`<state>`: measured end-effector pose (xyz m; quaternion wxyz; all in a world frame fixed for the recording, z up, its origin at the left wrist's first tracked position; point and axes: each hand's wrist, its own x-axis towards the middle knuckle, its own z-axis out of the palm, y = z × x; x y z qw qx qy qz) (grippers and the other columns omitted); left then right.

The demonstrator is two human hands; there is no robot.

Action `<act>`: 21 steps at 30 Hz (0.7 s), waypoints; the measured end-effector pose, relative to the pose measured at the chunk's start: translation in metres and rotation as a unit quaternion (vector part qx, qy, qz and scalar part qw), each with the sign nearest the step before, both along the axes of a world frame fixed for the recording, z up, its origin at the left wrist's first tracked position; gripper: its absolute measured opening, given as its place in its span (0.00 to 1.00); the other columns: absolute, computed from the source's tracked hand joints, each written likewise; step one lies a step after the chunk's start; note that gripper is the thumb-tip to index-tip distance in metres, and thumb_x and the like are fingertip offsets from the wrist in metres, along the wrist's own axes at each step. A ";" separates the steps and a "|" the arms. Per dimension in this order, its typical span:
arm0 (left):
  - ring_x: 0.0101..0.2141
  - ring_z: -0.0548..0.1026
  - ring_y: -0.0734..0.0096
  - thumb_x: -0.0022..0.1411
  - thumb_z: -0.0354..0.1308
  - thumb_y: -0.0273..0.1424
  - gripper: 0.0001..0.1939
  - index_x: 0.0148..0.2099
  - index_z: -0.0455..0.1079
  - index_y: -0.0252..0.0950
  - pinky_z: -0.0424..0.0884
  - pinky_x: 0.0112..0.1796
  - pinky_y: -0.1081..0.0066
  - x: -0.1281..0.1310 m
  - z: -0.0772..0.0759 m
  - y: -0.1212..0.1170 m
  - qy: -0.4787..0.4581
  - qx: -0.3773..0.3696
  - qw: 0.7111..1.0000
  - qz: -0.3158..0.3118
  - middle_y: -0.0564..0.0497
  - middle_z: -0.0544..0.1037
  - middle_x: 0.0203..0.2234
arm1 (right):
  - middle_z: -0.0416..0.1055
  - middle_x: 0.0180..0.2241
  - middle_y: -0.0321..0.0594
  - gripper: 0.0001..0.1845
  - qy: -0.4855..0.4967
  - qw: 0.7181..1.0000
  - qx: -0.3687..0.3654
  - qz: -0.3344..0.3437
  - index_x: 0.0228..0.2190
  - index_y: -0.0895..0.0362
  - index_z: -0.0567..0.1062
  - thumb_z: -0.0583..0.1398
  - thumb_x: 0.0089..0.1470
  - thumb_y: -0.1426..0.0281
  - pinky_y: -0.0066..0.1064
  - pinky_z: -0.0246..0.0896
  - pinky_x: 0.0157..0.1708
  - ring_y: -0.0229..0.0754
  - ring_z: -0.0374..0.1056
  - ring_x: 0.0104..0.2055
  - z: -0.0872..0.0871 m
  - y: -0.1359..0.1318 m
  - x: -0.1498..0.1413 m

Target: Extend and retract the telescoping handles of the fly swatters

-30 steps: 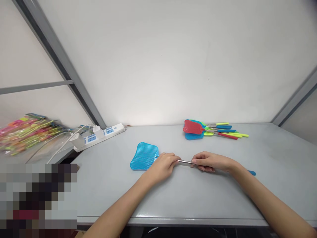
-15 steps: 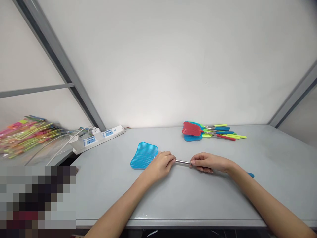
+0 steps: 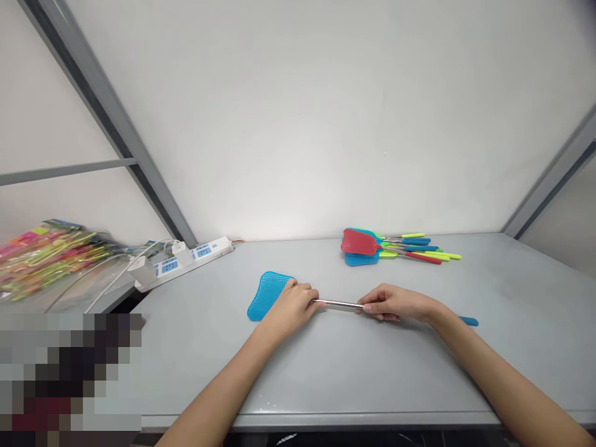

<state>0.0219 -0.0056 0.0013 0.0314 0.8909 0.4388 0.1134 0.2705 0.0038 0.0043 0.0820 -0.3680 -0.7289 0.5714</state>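
Note:
A blue fly swatter (image 3: 267, 297) with a metal rod lies across the middle of the grey table, its mesh head to the left. My left hand (image 3: 294, 309) is closed around the rod close to the head and covers part of the mesh. Further right along the rod, my right hand (image 3: 390, 303) grips it between thumb and fingers. Bare shiny rod shows between the two hands. Past my right wrist, the end of the blue handle (image 3: 469, 321) sticks out; the stretch before it is hidden by my hand and forearm.
Several fly swatters in red, blue and green lie piled at the table's back, a red one (image 3: 360, 242) on top. A white power strip (image 3: 195, 259) with plugs and cables sits at the back left. Beyond it are bagged colourful items (image 3: 51, 254) on another surface.
My left hand has slid a little left toward the mesh head and covers more of it. A longer stretch of rod shows between my hands. My right hand has barely moved.

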 end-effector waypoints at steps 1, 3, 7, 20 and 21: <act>0.24 0.64 0.74 0.60 0.41 0.38 0.18 0.27 0.66 0.36 0.55 0.32 0.69 0.000 0.000 0.001 0.001 0.000 1.000 -0.001 0.52 0.68 0.23 | 0.56 0.19 0.33 0.18 0.003 1.000 0.003 0.005 0.21 0.61 0.66 0.53 0.47 0.57 0.24 0.42 0.17 0.28 0.47 0.17 0.000 0.000 0.001; 0.24 0.63 0.74 0.60 0.41 0.38 0.18 0.28 0.67 0.36 0.55 0.33 0.69 -0.001 0.001 0.002 0.000 0.004 1.000 -0.004 0.52 0.68 0.23 | 0.57 0.19 0.33 0.19 0.006 1.000 0.006 0.004 0.20 0.61 0.65 0.53 0.47 0.56 0.24 0.41 0.17 0.28 0.47 0.17 0.001 0.001 0.002; 0.28 0.65 0.73 0.59 0.43 0.39 0.16 0.30 0.68 0.37 0.55 0.37 0.68 -0.002 0.002 0.004 -0.020 0.016 1.000 -0.007 0.53 0.68 0.25 | 0.59 0.19 0.34 0.19 0.006 1.000 0.006 -0.012 0.19 0.61 0.65 0.54 0.46 0.56 0.25 0.41 0.17 0.28 0.47 0.17 0.000 0.001 0.002; 0.43 0.64 0.69 0.59 0.41 0.37 0.14 0.42 0.64 0.40 0.58 0.45 0.69 -0.026 0.011 0.018 -0.156 0.086 0.978 0.106 0.50 0.64 0.43 | 0.59 0.19 0.35 0.19 0.017 0.999 0.014 -0.035 0.17 0.61 0.65 0.54 0.47 0.58 0.26 0.43 0.18 0.27 0.46 0.16 -0.002 0.001 0.002; 0.44 0.64 0.68 0.59 0.42 0.38 0.15 0.42 0.64 0.39 0.57 0.46 0.68 -0.031 0.011 0.022 -0.166 0.106 0.971 0.139 0.49 0.64 0.43 | 0.59 0.19 0.34 0.19 0.018 0.999 0.016 -0.041 0.17 0.61 0.66 0.54 0.47 0.58 0.26 0.43 0.18 0.27 0.46 0.16 -0.003 0.001 0.001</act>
